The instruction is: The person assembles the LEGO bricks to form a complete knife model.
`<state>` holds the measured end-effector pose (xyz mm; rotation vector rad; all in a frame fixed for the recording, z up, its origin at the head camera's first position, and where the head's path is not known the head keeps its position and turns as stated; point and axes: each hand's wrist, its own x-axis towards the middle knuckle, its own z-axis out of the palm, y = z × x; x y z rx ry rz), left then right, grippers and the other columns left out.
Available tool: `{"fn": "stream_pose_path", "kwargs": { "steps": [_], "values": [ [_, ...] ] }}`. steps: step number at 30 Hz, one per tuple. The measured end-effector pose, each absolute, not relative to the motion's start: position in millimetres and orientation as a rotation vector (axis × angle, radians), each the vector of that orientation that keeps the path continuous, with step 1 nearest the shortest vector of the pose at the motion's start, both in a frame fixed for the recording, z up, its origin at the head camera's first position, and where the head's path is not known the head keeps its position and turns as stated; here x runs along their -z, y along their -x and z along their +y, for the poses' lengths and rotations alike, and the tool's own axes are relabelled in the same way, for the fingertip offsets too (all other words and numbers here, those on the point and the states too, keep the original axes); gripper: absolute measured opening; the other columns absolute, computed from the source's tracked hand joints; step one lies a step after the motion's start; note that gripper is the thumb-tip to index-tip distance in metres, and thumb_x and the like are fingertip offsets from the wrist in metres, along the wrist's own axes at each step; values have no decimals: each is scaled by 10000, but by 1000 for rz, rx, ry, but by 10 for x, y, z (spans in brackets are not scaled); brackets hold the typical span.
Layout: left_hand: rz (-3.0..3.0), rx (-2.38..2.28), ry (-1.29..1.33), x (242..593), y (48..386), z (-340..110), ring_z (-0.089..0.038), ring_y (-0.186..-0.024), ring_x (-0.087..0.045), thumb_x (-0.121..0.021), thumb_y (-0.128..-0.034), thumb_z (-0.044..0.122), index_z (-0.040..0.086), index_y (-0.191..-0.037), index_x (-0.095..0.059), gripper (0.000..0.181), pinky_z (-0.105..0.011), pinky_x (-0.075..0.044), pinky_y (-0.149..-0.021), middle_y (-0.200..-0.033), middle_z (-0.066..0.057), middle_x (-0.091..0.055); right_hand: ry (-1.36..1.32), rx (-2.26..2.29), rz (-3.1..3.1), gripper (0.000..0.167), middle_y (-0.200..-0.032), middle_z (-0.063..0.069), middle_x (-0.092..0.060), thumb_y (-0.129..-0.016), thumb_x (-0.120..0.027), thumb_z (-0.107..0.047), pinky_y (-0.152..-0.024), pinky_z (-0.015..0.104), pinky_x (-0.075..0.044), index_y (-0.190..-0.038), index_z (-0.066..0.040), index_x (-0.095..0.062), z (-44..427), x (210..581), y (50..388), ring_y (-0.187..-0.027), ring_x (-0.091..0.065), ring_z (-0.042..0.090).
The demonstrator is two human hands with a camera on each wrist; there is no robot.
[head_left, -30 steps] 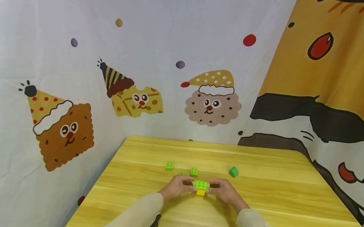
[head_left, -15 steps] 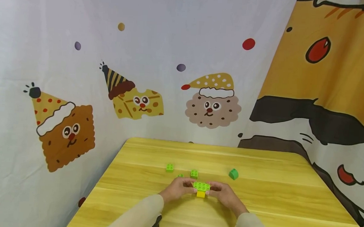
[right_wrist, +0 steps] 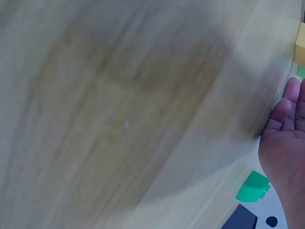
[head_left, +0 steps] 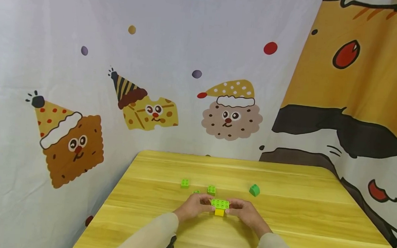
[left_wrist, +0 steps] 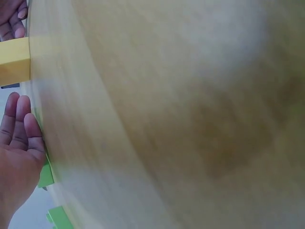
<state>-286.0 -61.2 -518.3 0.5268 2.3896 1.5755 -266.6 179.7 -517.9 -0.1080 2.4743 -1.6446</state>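
Note:
In the head view, a long lime green brick (head_left: 220, 203) lies across the top of a smaller yellow brick (head_left: 219, 212). My left hand (head_left: 192, 207) pinches its left end between thumb and fingers, and my right hand (head_left: 247, 215) pinches the right end. The left wrist view has the yellow brick (left_wrist: 14, 62) beyond the fingers of my left hand (left_wrist: 21, 152). At the right edge of the right wrist view are my right hand (right_wrist: 286, 143) and part of the yellow brick (right_wrist: 300, 47).
On the wooden table (head_left: 298, 211), small green bricks stand beyond my hands, one at the left (head_left: 185, 183), one nearer the middle (head_left: 211, 190) and one partly hidden (head_left: 196, 192). A darker green curved brick (head_left: 254, 190) stands at the right. A printed curtain (head_left: 171, 55) hangs behind.
The head view has tilted slightly, so everything sits a little lower than at first. Both hands keep their hold on the stacked bricks, almost unmoved.

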Motion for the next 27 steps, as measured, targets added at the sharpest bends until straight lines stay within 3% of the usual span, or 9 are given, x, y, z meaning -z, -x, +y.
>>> {"fn": "stream_pose_path", "kwargs": {
  "steps": [10,18,27],
  "values": [
    [2391,-1665,-537,5088,2950,-783,-195,-944,-587,-722,-929,308,63,-1360,-589,513,-378,-519,-786,-1049,-1,-628,111,1676,2462,484,-1124,80,-675,-848,-804,-219,-887,415,-510,-1259,-11,-659,1799,5179,2710,-1029,-612,230],
    [2457,-1763,-464,4968,3129,-1050,-199,-954,-575,-693,-952,312,99,-1327,-617,438,-447,-509,-829,-1073,-33,-620,45,1685,2468,486,-1141,73,-671,-835,-816,-229,-901,424,-504,-1255,-30,-671,1803,5208,2714,-1063,-601,241],
    [2537,-1828,-343,5049,3246,-1318,-205,-1000,-591,-720,-932,310,74,-1298,-637,444,-374,-516,-833,-1101,-50,-640,19,1703,2425,500,-1153,66,-667,-830,-821,-238,-899,424,-499,-1266,-44,-669,1798,5217,2706,-1063,-597,231]
  ]
}}
